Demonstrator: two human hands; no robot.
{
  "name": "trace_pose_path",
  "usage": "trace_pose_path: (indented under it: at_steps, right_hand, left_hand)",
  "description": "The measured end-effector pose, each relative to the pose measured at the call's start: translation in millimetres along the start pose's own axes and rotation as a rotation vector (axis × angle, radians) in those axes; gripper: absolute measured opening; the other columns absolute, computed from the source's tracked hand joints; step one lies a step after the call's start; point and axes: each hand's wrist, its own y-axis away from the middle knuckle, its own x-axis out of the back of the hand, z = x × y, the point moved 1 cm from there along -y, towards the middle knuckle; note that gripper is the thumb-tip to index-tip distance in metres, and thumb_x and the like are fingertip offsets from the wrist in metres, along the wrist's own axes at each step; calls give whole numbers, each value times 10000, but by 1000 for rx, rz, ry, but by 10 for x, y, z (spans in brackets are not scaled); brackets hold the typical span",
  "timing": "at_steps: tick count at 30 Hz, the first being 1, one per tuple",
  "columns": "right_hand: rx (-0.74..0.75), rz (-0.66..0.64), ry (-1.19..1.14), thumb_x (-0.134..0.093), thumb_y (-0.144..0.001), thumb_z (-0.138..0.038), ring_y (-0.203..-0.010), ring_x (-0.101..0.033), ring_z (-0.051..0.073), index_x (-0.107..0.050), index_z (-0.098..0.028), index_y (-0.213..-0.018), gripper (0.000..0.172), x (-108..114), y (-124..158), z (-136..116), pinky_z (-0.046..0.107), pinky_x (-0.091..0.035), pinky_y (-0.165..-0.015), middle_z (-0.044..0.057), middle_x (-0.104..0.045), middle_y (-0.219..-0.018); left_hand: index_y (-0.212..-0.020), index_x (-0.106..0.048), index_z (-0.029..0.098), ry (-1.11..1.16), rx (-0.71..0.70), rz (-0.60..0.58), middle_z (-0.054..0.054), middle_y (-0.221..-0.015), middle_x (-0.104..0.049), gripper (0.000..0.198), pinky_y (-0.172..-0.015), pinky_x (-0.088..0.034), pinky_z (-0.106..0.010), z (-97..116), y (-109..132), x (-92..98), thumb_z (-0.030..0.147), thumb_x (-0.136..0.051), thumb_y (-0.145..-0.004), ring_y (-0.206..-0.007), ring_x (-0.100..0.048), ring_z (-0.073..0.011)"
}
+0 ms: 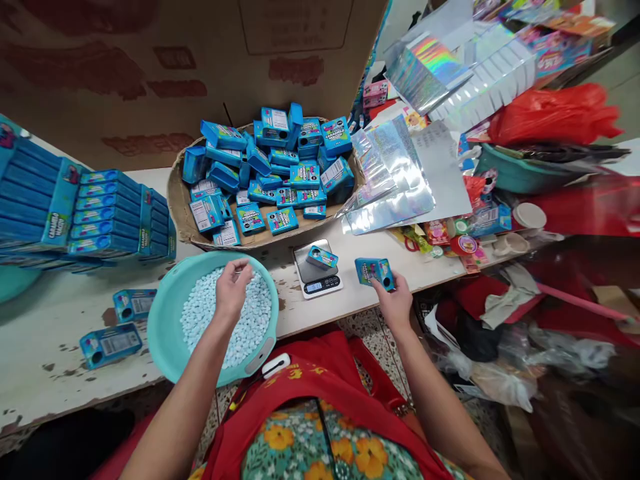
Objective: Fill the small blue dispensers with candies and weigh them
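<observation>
My right hand (396,303) grips a small blue candy box (374,272) over the table, to the right of a digital kitchen scale (320,285). Another blue box, a slim one (323,257), lies on the scale's metal plate; the display is lit but too small to read surely. My left hand (233,287) is above a turquoise basin (163,320), its fingers curled together at the tips. Whatever they may hold is hidden. Pale blue candies (205,313) cover the basin's bottom.
A cut-down cardboard box (183,223) full of blue boxes stands behind the basin. Stacked blue display packs (107,210) rise at left, with two loose boxes (111,345) before them. Holographic sheets (395,173), a red plastic bag (555,117) and mixed packaging crowd the right.
</observation>
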Motion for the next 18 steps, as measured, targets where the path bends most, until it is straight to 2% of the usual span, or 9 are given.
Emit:
trace_pose_path:
  at_steps: [3, 5, 9, 12, 14, 16, 18]
  right_hand:
    - [109, -39, 231, -596, -779, -543, -911, -580, 261, -602, -143, -1121, 527, -160, -47, 281, 420, -471, -831, 128, -629, -1004]
    - [176, -57, 314, -558, -816, -553, -946, -574, 279, -583, -134, -1163, 544, -221, -34, 305, 433, -468, -840, 149, -620, -1020]
    - [370, 1, 376, -640, -768, -574, -1160, -478, 337, -467, -120, -1302, 722, -273, 49, 8, 516, -388, -970, 211, -538, -1232]
    - [506, -52, 208, -694, -739, -527, -1225, -438, 312, -401, -145, -1346, 775, -485, 85, -296, 493, -377, -1002, 198, -488, -1312]
    - [463, -149, 48, -695, -735, -508, -1141, -504, 279, -452, -155, -1287, 699, -720, 70, -435, 448, -428, -947, 166, -545, -1238]
    - [337, -238, -60, -681, -729, -513, -988, -566, 242, -545, -154, -1152, 571, -932, 37, -540, 408, -463, -869, 112, -616, -1075]
    - [275, -287, -108, -688, -714, -511, -874, -576, 212, -602, -159, -1008, 467, -1029, 17, -682, 380, -468, -825, 56, -629, -925]
  left_hand:
    - [-981, -631, 154, -3, 64, -2, -47, -853, -634, 422, -700, -482, -301, -124, 49, 91, 464, -678, -698, -738, -613, -169]
    - [-986, -631, 153, 0, 105, 7, -51, -859, -640, 441, -700, -481, -305, -190, 99, 127, 476, -679, -689, -738, -618, -173]
    - [-975, -628, 151, -5, 171, 34, -50, -857, -644, 460, -708, -481, -308, -305, 169, 228, 489, -689, -669, -732, -624, -176]
    - [-991, -623, 156, 13, 166, 71, -45, -855, -643, 460, -708, -481, -304, -387, 194, 284, 483, -685, -673, -729, -622, -172]
    - [-1001, -619, 158, 37, 163, 91, -42, -849, -640, 458, -697, -480, -299, -437, 213, 278, 479, -681, -679, -720, -621, -170]
    - [-991, -621, 158, 79, 178, 93, -41, -835, -639, 446, -683, -478, -291, -466, 244, 240, 473, -684, -681, -707, -620, -166]
    - [-966, -631, 159, 136, 197, 71, -42, -821, -642, 425, -670, -474, -280, -454, 291, 186, 467, -693, -680, -697, -622, -162]
